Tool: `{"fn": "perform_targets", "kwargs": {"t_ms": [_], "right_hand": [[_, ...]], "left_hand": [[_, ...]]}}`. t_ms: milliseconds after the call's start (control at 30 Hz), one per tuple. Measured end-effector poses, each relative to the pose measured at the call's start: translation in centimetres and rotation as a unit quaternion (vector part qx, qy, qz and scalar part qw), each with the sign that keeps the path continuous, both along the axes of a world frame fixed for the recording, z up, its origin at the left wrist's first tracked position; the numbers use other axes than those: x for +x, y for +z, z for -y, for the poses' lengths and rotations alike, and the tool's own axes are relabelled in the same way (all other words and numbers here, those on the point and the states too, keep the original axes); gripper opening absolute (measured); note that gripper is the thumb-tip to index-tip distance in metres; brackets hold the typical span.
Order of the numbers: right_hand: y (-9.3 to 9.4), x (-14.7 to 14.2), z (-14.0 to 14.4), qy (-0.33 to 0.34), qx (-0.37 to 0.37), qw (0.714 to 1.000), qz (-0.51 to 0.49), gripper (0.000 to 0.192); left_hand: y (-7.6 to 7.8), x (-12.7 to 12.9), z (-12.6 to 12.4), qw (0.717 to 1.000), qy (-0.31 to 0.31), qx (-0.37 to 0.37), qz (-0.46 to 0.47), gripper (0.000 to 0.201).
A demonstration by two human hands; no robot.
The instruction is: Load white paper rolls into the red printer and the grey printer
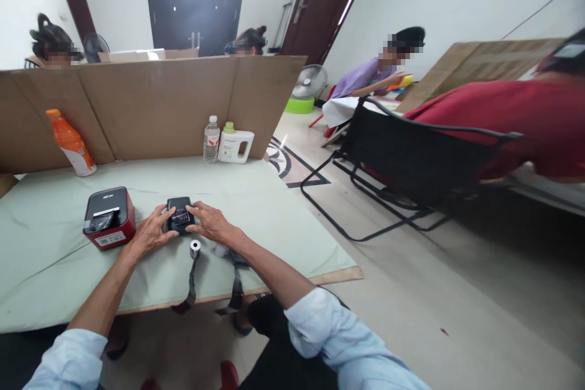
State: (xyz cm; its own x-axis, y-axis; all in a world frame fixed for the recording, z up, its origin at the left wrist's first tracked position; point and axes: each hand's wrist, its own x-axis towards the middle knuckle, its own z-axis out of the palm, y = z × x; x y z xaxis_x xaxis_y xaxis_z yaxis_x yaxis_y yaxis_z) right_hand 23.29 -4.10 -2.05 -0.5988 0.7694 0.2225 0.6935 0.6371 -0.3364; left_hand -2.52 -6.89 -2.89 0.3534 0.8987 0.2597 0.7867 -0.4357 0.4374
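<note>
A small black box-like device (180, 217), perhaps a portable printer, lies on the green-covered table between my two hands. My left hand (153, 230) grips its left side with thumb and fingers. From the right, my right hand (209, 222) holds the opposite side, fingertips on its edge and top. Just below the device stands a small paper roll (195, 248), its dark strip trailing over the table's front edge. A second dark strip (236, 289) hangs near my right forearm, which partly hides it. Left of my left hand sits a red and black label printer (109, 217).
A cardboard partition (164, 109) rises along the table's back. Before it stand an orange-capped bottle (72, 143), a clear water bottle (211, 140) and a white jug (236, 145). On the right are a black folding chair (411, 146) and a person in red (507, 116).
</note>
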Motion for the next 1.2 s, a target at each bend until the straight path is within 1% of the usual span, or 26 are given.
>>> {"fn": "perform_targets", "kwargs": {"t_ms": [133,267,400,567,733,833,933,1033,1100,1200], "right_hand": [[-1.3,0.2,-0.1,0.002,-0.003,0.999,-0.043,0.068],[-1.9,0.4,-0.5,-0.008,-0.042,0.997,-0.066,0.071],[-1.7,0.2,-0.7,-0.020,-0.083,0.994,-0.072,0.072],[-1.2,0.0,-0.9,-0.029,-0.109,0.989,-0.099,0.069],[-0.7,0.2,-0.9,0.008,-0.142,0.980,-0.142,0.057],[-0.5,0.1,-0.9,0.007,-0.150,0.977,-0.151,0.052],[-0.4,-0.1,-1.0,0.004,-0.150,0.976,-0.157,0.046],[-0.2,0.4,-1.4,-0.012,-0.146,0.976,-0.162,0.042],[0.1,1.4,-1.9,-0.028,-0.142,0.975,-0.169,0.043],[0.5,4.1,-2.5,-0.050,-0.144,0.970,-0.187,0.046]], "left_hand": [[-0.4,0.0,0.4,1.000,0.008,-0.002,-0.006,0.077],[-0.4,0.2,0.6,1.000,0.018,-0.010,0.002,0.082],[-0.6,0.4,0.6,1.000,0.005,0.001,0.018,0.086],[-0.9,0.5,0.6,1.000,0.000,0.008,0.029,0.085],[-1.1,0.5,0.7,0.998,0.010,-0.004,0.058,0.087],[-1.2,0.5,0.5,0.998,0.009,-0.011,0.068,0.089],[-1.3,0.6,-0.1,0.997,0.005,-0.007,0.075,0.088],[-1.3,1.2,-1.4,0.997,0.003,0.004,0.074,0.088],[-1.0,2.2,-2.6,0.998,-0.004,0.011,0.068,0.089],[-0.4,5.0,-4.6,0.998,-0.027,0.015,0.060,0.091]]}}
